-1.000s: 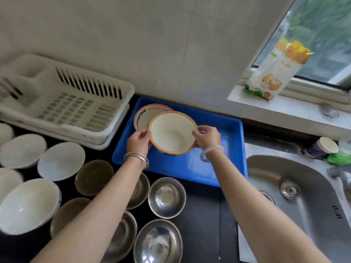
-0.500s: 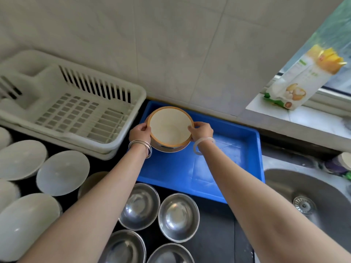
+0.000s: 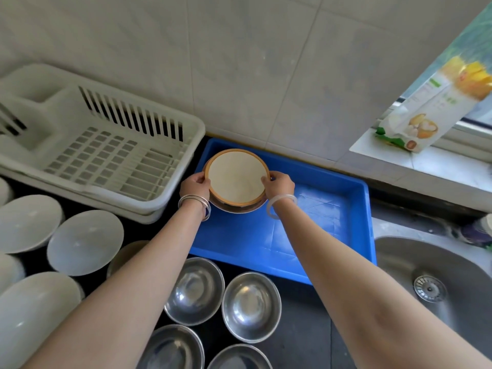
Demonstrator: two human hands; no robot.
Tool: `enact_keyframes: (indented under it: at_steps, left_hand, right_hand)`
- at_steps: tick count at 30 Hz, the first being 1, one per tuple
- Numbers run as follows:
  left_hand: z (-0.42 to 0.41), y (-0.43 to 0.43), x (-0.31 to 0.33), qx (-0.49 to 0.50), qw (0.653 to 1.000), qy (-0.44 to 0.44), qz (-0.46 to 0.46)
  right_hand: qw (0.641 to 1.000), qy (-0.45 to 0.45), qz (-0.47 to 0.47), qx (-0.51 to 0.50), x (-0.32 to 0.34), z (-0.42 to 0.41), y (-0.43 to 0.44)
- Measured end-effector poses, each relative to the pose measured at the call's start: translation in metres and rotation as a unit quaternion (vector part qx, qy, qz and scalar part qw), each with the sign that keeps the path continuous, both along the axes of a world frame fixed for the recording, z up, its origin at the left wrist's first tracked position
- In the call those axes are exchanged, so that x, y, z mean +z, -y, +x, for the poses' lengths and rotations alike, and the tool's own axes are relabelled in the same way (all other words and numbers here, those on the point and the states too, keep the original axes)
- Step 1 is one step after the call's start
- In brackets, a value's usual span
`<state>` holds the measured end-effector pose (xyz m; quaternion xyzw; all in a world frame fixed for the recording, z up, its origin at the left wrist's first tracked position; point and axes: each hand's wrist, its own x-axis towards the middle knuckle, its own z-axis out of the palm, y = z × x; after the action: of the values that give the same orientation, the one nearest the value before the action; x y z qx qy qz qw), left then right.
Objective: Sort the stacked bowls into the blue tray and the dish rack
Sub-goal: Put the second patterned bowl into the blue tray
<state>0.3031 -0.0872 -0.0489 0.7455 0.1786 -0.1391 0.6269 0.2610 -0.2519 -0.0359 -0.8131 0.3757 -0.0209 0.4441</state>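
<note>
A cream bowl with an orange rim (image 3: 235, 178) sits in the far left corner of the blue tray (image 3: 319, 230), resting on another bowl whose pale edge (image 3: 234, 209) shows beneath it. My left hand (image 3: 193, 186) grips its left rim and my right hand (image 3: 278, 185) grips its right rim. The white dish rack (image 3: 93, 145) stands to the left of the tray and holds no bowls that I can see.
Several steel bowls (image 3: 250, 306) stand on the dark counter near me, between my forearms. Several white bowls (image 3: 85, 242) lie at the left. A steel sink (image 3: 436, 283) is at the right. A carton (image 3: 436, 102) leans on the window ledge.
Both hands carried the orange-rimmed bowl from mid-air down into the tray's far left corner, onto the bowl that leaned there. My view shifted left and closer.
</note>
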Motion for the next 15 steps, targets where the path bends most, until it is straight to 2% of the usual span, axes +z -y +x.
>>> enact_keyframes:
  at_steps: [7,11,15]
  left_hand:
    - [-0.008,-0.001,0.005,0.001,1.0,0.018,-0.02]
    - [-0.026,-0.007,0.01,0.001,0.998,0.005,-0.059]
    - [-0.061,-0.018,0.02,-0.018,0.997,-0.01,-0.071]
  right_hand:
    - [1.0,0.015,0.0,-0.01,0.005,-0.011,-0.001]
    - [0.999,0.022,0.041,-0.005,0.014,-0.029,0.001]
    - [0.998,0.041,0.039,0.022,0.027,-0.063,0.001]
